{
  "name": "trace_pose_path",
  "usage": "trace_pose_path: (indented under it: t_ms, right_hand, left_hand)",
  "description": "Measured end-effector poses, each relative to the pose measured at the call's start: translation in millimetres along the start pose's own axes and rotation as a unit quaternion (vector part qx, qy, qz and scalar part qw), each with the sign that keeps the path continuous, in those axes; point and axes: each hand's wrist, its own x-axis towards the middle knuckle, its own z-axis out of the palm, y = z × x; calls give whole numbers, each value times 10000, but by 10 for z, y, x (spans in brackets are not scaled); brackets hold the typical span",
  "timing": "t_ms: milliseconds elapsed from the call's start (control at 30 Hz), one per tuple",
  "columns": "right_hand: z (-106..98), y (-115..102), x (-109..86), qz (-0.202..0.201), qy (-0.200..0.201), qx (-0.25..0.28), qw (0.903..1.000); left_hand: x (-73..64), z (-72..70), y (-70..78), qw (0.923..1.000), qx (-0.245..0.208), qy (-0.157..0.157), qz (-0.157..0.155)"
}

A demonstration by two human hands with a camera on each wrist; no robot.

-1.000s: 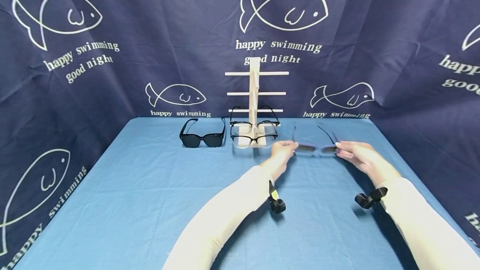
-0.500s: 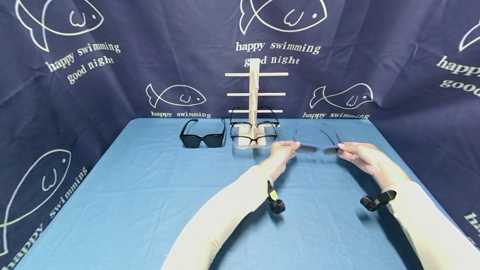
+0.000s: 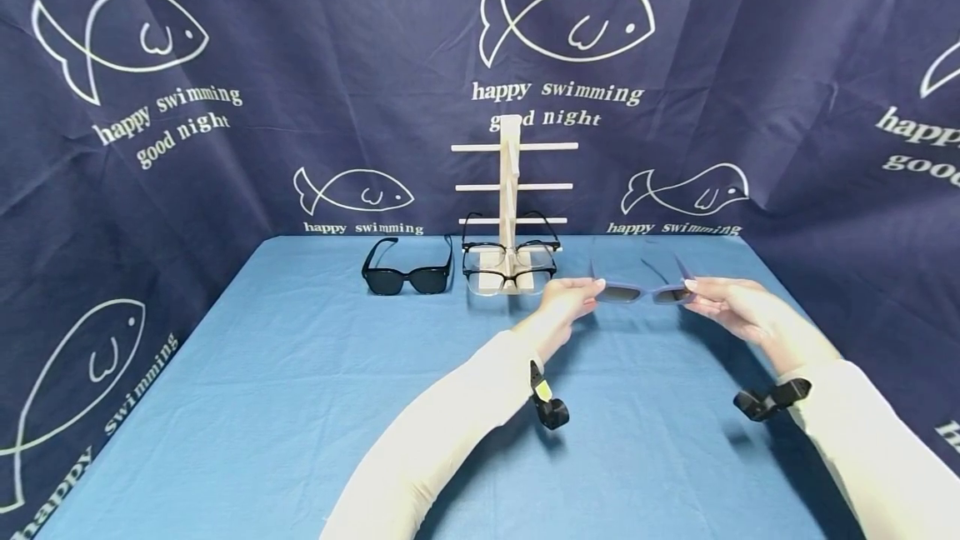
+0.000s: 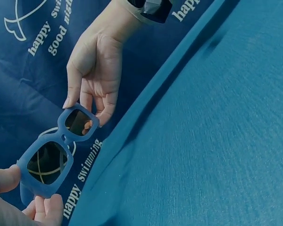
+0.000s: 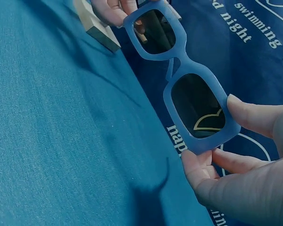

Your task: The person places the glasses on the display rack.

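Note:
Between both hands is a pair of blue-framed sunglasses (image 3: 647,294) with dark lenses, held above the table and to the right of the rack. My left hand (image 3: 564,304) pinches the frame's left end, thumb and fingers on its edges. At the opposite end my right hand (image 3: 738,307) pinches the other corner of the frame. In the right wrist view the sunglasses (image 5: 198,106) face the camera, and their shadow falls on the cloth. Their temples point away, toward the backdrop, and look partly blurred in the head view.
A wooden display rack (image 3: 510,182) with several crossbars stands at the back middle, bearing two pairs of clear glasses (image 3: 510,280) low down. Black sunglasses (image 3: 407,280) lie left of it on the blue tablecloth (image 3: 300,390). A dark fish-print curtain (image 3: 360,65) hangs behind.
Both hands have shifted slightly to the right with the blue sunglasses, the right hand a little more. Glasses on the rack and the black sunglasses stay in place.

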Motion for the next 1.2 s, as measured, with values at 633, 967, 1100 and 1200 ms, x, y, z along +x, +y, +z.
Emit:
trace_pose_path:
  t_ms: [633, 967, 1100, 1200]
  right_hand:
    - [41, -158, -164, -284, -615, 20, 9977]
    - [115, -219, -218, -513, -614, -34, 9968]
    - [148, -243, -249, -570, -637, -4, 9963]
    - [163, -261, -266, -587, -685, 100, 9959]
  left_hand:
    - [-170, 48, 176, 9995, -125, -85, 282]
    - [-255, 19, 282, 9990, -184, -168, 365]
    - [-270, 9, 313, 9987, -184, -246, 408]
    - [-283, 4, 331, 9984, -163, -304, 442]
